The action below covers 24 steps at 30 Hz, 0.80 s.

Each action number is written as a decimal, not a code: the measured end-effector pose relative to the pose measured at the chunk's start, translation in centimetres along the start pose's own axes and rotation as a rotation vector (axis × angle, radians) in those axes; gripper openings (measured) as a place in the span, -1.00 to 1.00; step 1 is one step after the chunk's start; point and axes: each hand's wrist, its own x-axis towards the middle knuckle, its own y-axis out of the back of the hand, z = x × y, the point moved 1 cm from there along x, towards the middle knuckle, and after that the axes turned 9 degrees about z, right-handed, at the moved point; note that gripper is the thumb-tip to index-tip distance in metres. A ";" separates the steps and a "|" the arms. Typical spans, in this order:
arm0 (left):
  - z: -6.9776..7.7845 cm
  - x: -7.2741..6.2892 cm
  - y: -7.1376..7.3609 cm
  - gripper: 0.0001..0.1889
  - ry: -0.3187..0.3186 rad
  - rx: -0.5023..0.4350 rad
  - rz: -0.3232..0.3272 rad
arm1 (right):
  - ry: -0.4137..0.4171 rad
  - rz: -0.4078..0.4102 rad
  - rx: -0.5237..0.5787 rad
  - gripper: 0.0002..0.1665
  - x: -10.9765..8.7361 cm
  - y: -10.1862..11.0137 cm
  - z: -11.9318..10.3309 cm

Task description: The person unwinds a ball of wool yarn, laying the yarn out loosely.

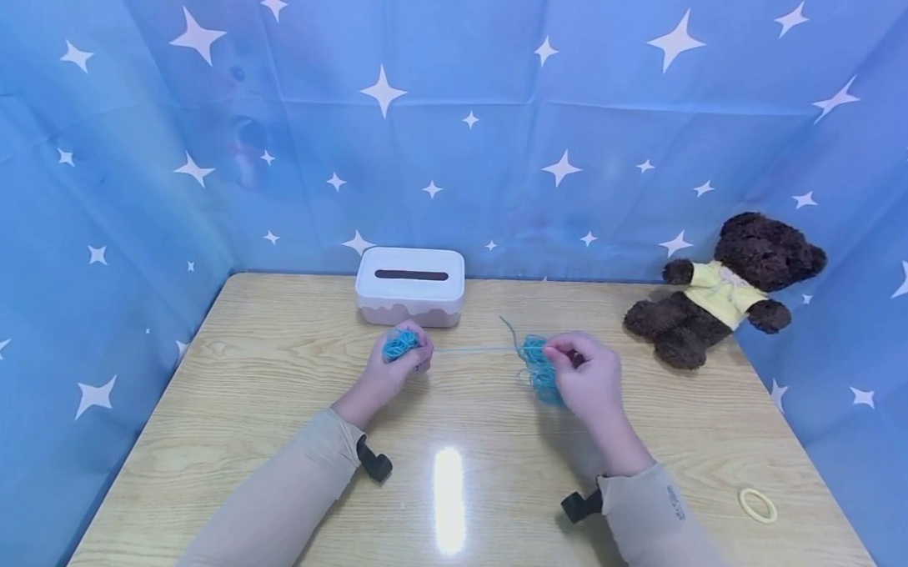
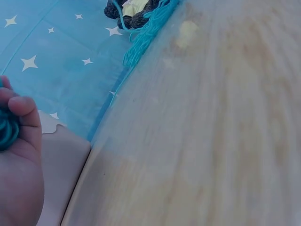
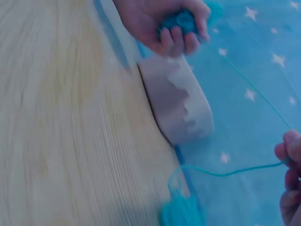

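My left hand (image 1: pixel 391 366) curls its fingers round a small wad of blue yarn (image 1: pixel 401 345), left of the table's middle. A taut strand (image 1: pixel 474 349) runs from there across to my right hand (image 1: pixel 592 380), which pinches it between thumb and fingertips. In the right wrist view the strand bends at the pinching fingertips (image 3: pixel 290 143) and drops slackly to a loose pile of yarn (image 3: pixel 182 211). That tangled pile (image 1: pixel 541 372) is on the table beside my right hand, partly hidden by it in the head view.
A white tissue box (image 1: pixel 410 289) with a slot on top stands at the table's back edge. At the right back sits a dark brown teddy bear (image 1: pixel 713 284) in a yellow shirt. A pale yellow ring (image 1: pixel 757 505) lies at the right front of the wooden table (image 1: pixel 269 410).
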 end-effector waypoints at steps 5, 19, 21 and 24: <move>-0.3 0.1 0.3 -0.91 -0.001 -0.011 0.064 | -0.032 0.047 -0.057 -0.92 0.3 2.9 2.1; -0.1 0.4 0.6 -0.92 -0.104 0.036 0.273 | -0.217 -0.152 -0.482 -0.87 -0.2 7.1 7.4; -0.2 0.4 0.6 -0.90 -0.072 0.040 0.234 | -0.202 -0.246 -0.518 -0.83 -0.3 6.9 7.7; -0.2 0.3 0.5 -0.86 -0.024 0.039 0.161 | -0.192 -0.333 -0.533 -0.75 -0.4 6.5 7.8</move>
